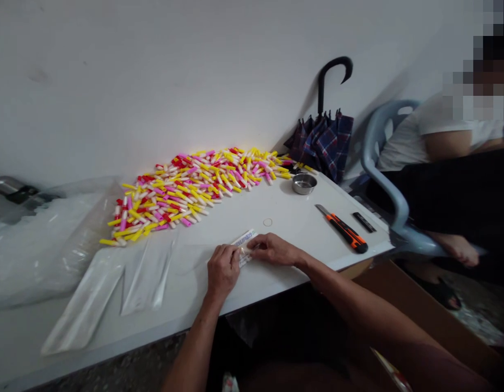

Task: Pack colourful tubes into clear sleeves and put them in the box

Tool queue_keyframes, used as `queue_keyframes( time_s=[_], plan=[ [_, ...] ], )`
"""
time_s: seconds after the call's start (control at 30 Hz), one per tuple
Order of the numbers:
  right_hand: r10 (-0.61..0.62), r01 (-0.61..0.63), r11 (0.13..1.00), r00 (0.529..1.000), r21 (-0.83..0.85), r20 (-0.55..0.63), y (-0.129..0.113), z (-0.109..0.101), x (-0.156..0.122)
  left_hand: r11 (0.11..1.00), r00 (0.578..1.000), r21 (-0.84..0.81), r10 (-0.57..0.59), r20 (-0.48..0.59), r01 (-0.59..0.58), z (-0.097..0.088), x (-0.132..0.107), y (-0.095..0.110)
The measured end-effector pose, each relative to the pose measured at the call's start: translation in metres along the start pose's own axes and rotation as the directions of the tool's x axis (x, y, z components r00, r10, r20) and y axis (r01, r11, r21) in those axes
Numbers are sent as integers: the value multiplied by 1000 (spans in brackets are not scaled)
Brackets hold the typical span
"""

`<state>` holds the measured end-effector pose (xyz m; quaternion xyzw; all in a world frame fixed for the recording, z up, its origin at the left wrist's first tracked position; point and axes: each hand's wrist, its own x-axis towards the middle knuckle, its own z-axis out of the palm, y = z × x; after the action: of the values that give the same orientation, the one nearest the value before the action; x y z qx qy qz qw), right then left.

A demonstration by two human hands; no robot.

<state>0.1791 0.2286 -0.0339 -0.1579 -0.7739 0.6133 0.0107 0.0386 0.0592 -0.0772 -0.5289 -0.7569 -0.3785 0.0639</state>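
In the head view, both hands meet over the near edge of the counter (186, 305). The left hand (223, 267) grasps one side of a small packet (244, 237), its fingers curled and the thumb toward the middle. The right hand (274, 249) pinches the other side, thumb and fingers bent together. The packet lies slanted between them, at or just above the counter; printed lettering shows on its far end, and the fingers hide part of the rest.

Just beyond the right hand lies a thin band (268, 222). Farther right, a cutter (344, 231) in orange and black points its blade toward the wall (195, 71), and a small black case (363, 222) lies beside it. A metal bowl (304, 188) stands near the far right corner, close to a plaid umbrella (327, 144) that leans upright, hooked handle on top.

A wide pile (182, 190) of short tubes in yellow, red, pink and white spreads along the wall. To the left of the left hand lie two flat sheaths (86, 299) of clear plastic, and past them a big crumpled bag (43, 256).

At the right, a person (435, 125) in a white top sits on a grey-blue chair (382, 141).
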Motion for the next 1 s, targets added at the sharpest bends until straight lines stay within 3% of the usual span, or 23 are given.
queue_keyframes(
  time_s=[0.17, 0.33, 0.47, 0.53, 0.63, 0.73, 0.83, 0.9, 0.93, 0.97, 1.0],
  plan=[
    [48, -55, 969, 998, 239, 34, 4, 10, 2, 1000, 1000, -10, 19, 0, -19, 1, 0, -2],
    [-22, 41, 990, 991, 138, -135, 18, 14, 8, 998, 998, -24, 52, -39, -53, 4, -2, -7],
    [-68, 78, 996, 977, 39, -200, 23, 24, 10, 994, 992, -20, 110, -57, -112, 8, -3, -12],
    [-67, 78, 994, 987, 75, -146, 23, 27, 10, 991, 990, -16, 129, -62, -130, 9, -3, -14],
    [-48, 35, 972, 997, 231, 53, 22, 27, 11, 988, 986, -3, 157, -57, -158, 9, -3, -16],
    [-28, -58, 934, 972, 354, 232, 18, 21, 11, 984, 982, 7, 176, -64, -175, 8, -4, -17],
    [-21, -118, 933, 925, 340, 379, 13, 5, 17, 987, 984, 4, 162, -69, -162, 9, -4, -17],
    [30, -100, 966, 959, 238, 281, 9, -14, 31, 990, 988, 1, 138, -72, -138, 10, -4, -17],
    [69, -86, 986, 990, 143, 120, 6, -26, 41, 992, 989, 2, 124, -76, -124, 10, -4, -16],
    [87, -85, 996, 989, 27, -120, 3, -39, 54, 994, 990, 4, 112, -82, -112, 11, -4, -16],
    [84, -129, 986, 933, -109, -350, 1, -52, 69, 995, 991, 6, 102, -84, -101, 11, -4, -15]
  ],
)
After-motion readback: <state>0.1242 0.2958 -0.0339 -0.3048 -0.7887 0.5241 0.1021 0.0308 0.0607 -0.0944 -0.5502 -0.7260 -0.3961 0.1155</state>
